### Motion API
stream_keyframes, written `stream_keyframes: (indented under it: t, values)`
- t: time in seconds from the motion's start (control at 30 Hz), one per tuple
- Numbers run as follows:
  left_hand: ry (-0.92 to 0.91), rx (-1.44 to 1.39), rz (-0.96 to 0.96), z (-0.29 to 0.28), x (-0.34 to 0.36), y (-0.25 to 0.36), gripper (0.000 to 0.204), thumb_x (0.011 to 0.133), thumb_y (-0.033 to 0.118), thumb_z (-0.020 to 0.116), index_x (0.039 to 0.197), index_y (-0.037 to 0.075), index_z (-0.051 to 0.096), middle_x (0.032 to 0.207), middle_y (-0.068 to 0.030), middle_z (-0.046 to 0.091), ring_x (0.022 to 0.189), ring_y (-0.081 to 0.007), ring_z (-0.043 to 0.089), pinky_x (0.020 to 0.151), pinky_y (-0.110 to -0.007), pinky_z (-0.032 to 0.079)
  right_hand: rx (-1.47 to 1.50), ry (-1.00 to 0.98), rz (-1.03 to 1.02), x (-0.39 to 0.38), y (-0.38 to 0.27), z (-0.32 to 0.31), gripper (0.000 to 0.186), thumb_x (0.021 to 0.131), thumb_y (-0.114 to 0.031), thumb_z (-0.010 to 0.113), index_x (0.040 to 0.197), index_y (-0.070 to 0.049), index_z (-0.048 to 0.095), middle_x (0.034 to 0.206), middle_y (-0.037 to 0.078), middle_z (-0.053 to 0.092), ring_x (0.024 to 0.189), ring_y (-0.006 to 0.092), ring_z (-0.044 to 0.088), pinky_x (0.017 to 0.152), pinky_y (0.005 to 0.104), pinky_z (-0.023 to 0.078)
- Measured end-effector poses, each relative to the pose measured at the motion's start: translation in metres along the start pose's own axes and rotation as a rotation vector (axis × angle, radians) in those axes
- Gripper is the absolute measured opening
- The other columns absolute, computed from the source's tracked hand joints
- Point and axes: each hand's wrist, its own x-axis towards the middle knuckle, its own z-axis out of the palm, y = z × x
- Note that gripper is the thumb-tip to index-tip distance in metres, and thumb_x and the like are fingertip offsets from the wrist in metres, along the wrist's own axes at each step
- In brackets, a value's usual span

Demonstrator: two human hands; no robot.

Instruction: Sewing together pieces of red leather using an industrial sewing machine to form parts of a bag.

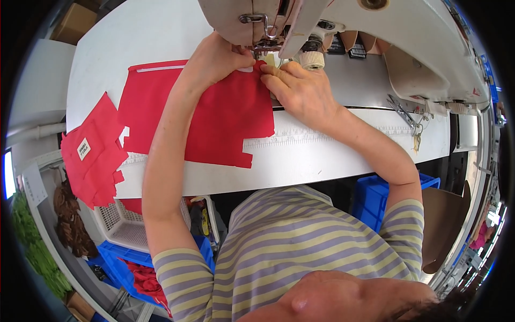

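Note:
A red fabric panel lies flat on the white sewing table, its far edge at the sewing machine. A white strip runs along that far edge. My left hand pinches the fabric and strip at the edge, just left of the needle area. On the other side, my right hand grips the panel's far right corner with thumb and fingers. The machine head partly hides the needle and presser foot.
Stacked red fabric pieces overhang the table's left edge. Thread snips lie right, near a ruler strip along the front. Below are a white basket, a blue crate with red cloth, and another blue crate.

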Motion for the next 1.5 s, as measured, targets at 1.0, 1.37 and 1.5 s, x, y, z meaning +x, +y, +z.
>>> stream_keyframes:
  t: [1.0, 1.37, 1.5]
  values:
    - [0.057, 0.067, 0.033, -0.003, -0.009, 0.01, 0.027, 0.071, 0.011, 0.075, 0.092, -0.001, 0.063, 0.08, -0.0069, 0.066, 0.078, -0.0182, 0.064, 0.072, -0.032, 0.05, 0.063, 0.1, -0.015, -0.008, -0.001, 0.007, 0.012, 0.067, -0.014, 0.064, 0.078, -0.008, 0.061, 0.082, 0.002, 0.065, 0.071, 0.0158, 0.056, 0.068, 0.0317, 0.04]
    - [0.043, 0.012, 0.023, -0.004, -0.012, 0.011, 0.024, 0.074, 0.009, 0.074, 0.094, -0.001, 0.065, 0.085, -0.0074, 0.068, 0.081, -0.018, 0.065, 0.073, -0.031, 0.051, 0.123, 0.046, -0.07, -0.012, -0.009, -0.003, 0.02, 0.072, -0.01, 0.067, 0.091, -0.005, 0.065, 0.1, 0.005, 0.068, 0.087, 0.0141, 0.063, 0.072, 0.0309, 0.046]
    - [0.094, 0.041, 0.115, 0.003, -0.02, 0.007, 0.025, 0.075, 0.009, 0.074, 0.095, -0.001, 0.065, 0.087, -0.0096, 0.068, 0.078, -0.0217, 0.066, 0.073, -0.032, 0.052, 0.134, 0.024, -0.059, -0.011, -0.009, -0.006, 0.021, 0.072, -0.01, 0.067, 0.092, -0.005, 0.065, 0.1, 0.004, 0.068, 0.087, 0.0137, 0.063, 0.073, 0.0312, 0.046]
